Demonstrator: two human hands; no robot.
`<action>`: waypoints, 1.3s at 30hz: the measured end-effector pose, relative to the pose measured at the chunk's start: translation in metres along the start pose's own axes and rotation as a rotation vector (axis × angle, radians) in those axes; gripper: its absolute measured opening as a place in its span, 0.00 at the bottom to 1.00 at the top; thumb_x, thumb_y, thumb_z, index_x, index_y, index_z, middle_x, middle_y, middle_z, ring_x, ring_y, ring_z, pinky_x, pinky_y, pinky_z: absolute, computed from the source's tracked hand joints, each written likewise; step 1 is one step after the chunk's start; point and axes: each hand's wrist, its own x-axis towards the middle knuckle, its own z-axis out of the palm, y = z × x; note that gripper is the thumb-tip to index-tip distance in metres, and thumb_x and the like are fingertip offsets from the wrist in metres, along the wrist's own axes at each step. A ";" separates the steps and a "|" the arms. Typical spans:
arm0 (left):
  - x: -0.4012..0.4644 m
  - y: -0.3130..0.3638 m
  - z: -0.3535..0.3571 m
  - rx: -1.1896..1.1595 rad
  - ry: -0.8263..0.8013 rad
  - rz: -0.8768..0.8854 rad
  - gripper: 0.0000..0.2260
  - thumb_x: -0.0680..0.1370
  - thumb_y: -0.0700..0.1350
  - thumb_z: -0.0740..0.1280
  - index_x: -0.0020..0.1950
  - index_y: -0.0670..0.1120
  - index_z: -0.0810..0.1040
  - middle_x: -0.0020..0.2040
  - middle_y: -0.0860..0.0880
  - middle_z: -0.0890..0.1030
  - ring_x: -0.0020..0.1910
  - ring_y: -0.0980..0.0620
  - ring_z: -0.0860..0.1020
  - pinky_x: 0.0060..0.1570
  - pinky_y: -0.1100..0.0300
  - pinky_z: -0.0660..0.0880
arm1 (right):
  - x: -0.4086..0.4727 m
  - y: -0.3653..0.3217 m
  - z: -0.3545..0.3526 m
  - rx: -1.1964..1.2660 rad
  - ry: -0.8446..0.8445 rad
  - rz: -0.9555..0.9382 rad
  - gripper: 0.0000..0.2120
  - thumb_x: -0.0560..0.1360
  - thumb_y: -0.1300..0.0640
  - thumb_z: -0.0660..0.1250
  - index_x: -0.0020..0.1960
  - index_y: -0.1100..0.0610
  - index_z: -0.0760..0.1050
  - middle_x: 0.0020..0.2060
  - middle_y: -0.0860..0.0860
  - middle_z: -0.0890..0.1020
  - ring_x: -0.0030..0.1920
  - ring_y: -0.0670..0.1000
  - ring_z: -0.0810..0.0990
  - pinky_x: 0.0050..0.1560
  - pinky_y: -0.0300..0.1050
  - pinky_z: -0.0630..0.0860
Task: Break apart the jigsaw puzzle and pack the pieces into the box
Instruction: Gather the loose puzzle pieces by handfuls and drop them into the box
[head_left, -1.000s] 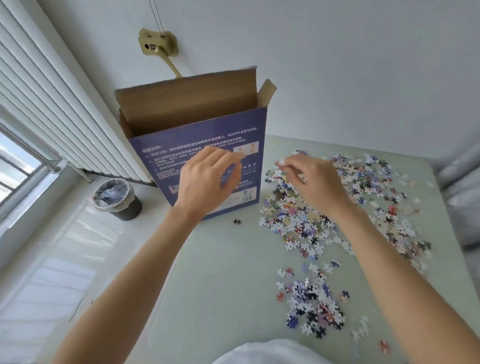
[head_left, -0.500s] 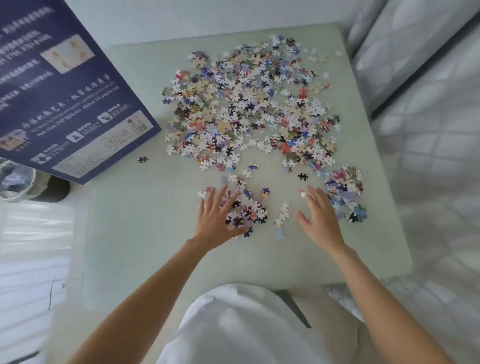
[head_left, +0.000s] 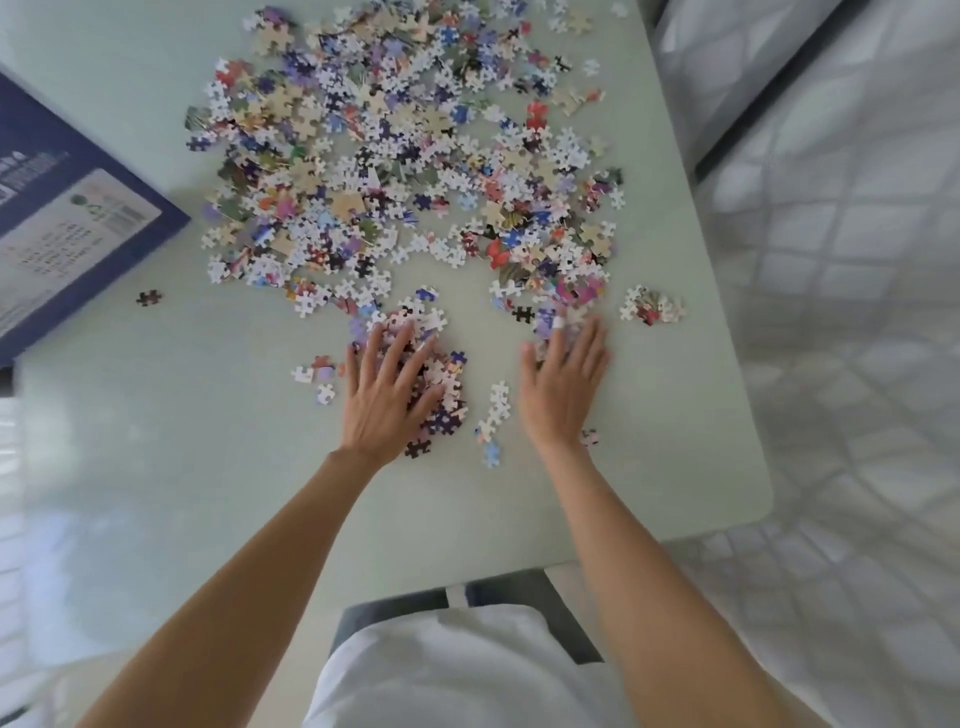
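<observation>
Pieces loose on the surface — left hand flat on the near clump; right hand flat beside it, gripping nothing; box far left.

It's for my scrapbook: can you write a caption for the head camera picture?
Left hand and right hand spread flat over loose jigsaw pieces on the table, beside the blue box.

My arms bare, no sleeves showing; white top; white tape or bandage on one finger of my right hand.
</observation>
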 end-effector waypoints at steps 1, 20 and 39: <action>0.002 -0.001 -0.003 -0.041 0.006 -0.009 0.27 0.78 0.64 0.45 0.76 0.57 0.54 0.77 0.54 0.54 0.76 0.48 0.46 0.73 0.44 0.41 | -0.002 -0.016 0.007 0.009 -0.026 -0.069 0.29 0.78 0.40 0.44 0.76 0.51 0.53 0.75 0.62 0.51 0.75 0.60 0.47 0.74 0.55 0.43; 0.001 -0.008 -0.019 -0.254 0.037 0.027 0.28 0.76 0.63 0.54 0.74 0.52 0.62 0.74 0.53 0.62 0.75 0.53 0.56 0.73 0.46 0.52 | 0.062 -0.001 -0.008 -0.063 -0.122 -0.315 0.28 0.80 0.42 0.43 0.76 0.55 0.52 0.76 0.58 0.48 0.75 0.58 0.46 0.74 0.54 0.41; -0.067 -0.043 -0.038 -0.272 0.053 -0.502 0.41 0.69 0.45 0.74 0.76 0.44 0.55 0.70 0.38 0.59 0.64 0.39 0.62 0.62 0.47 0.67 | -0.068 -0.008 -0.021 0.005 -0.186 -0.182 0.25 0.69 0.67 0.65 0.65 0.63 0.67 0.56 0.60 0.69 0.54 0.60 0.72 0.50 0.49 0.74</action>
